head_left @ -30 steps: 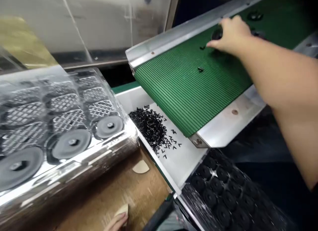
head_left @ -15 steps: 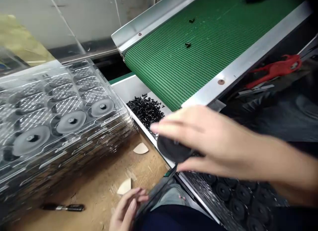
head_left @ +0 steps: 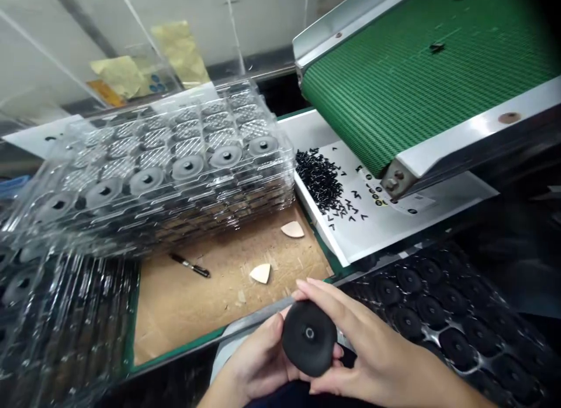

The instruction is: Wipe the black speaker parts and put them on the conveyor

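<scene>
A black, rounded disc (head_left: 309, 356) with a small raised ring at its centre is held low in front of me, its face turned up. My right hand (head_left: 368, 332) curls around its right side, fingers over the top edge and thumb below. Against its left edge my left hand (head_left: 263, 358) is closed, with the thumb at the rim and the other fingers partly hidden beneath. Two cream, rounded-triangle pieces (head_left: 261, 273) lie on the brown board (head_left: 188, 326) beyond my hands.
Stacked clear plastic trays (head_left: 219, 180) at left carry grey discs in their front row. A pile of small black parts (head_left: 319, 177) lies in a white tray (head_left: 372, 232) beneath the green conveyor (head_left: 416, 92). Black discs (head_left: 432, 308) fill a tray at right. A pen (head_left: 190, 265) rests on the board.
My right hand has brought the black disc down and back from beside the white tray. My left hand has come over to it and now grips it too. The view has swung right.
</scene>
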`<move>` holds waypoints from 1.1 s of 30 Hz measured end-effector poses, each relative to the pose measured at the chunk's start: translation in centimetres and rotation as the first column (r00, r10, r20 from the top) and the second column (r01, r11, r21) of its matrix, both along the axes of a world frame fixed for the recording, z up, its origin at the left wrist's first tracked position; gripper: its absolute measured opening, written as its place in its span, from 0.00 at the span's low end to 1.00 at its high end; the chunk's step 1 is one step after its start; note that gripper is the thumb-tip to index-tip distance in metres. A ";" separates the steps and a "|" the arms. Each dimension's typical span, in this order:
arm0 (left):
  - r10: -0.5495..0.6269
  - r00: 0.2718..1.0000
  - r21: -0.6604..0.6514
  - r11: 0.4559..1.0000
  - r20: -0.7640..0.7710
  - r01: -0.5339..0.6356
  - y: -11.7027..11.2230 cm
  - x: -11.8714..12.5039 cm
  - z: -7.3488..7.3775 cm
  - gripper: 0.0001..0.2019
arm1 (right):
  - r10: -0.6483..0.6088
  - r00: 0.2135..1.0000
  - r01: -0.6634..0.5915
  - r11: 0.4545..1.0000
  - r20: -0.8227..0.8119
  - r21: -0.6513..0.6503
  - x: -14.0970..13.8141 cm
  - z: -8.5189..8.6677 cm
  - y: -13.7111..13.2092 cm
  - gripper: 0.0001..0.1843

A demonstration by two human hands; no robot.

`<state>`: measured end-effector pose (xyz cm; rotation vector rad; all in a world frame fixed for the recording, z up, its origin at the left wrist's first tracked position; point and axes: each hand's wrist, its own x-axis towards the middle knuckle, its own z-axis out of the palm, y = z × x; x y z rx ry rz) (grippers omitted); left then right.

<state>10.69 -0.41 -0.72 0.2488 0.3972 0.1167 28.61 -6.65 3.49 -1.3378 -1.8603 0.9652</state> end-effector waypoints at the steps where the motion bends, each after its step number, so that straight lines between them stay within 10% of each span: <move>1: 0.001 1.000 -0.032 0.999 0.010 0.000 -0.1 -0.3 -0.3 0.27 | -0.009 1.000 0.009 1.000 -0.030 -0.012 -0.4 -0.4 -0.1 0.56; 28: 0.207 0.974 -0.104 0.975 0.090 -0.198 -0.2 -4.8 -1.8 0.26 | 0.024 0.913 -0.118 0.971 -0.408 -0.208 -4.4 -4.2 2.2 0.48; 33: 0.426 0.904 -0.106 0.901 0.041 -0.420 -1.0 -7.3 -2.3 0.25 | -0.263 0.948 0.205 0.936 -0.180 -0.286 -4.7 -8.2 4.9 0.23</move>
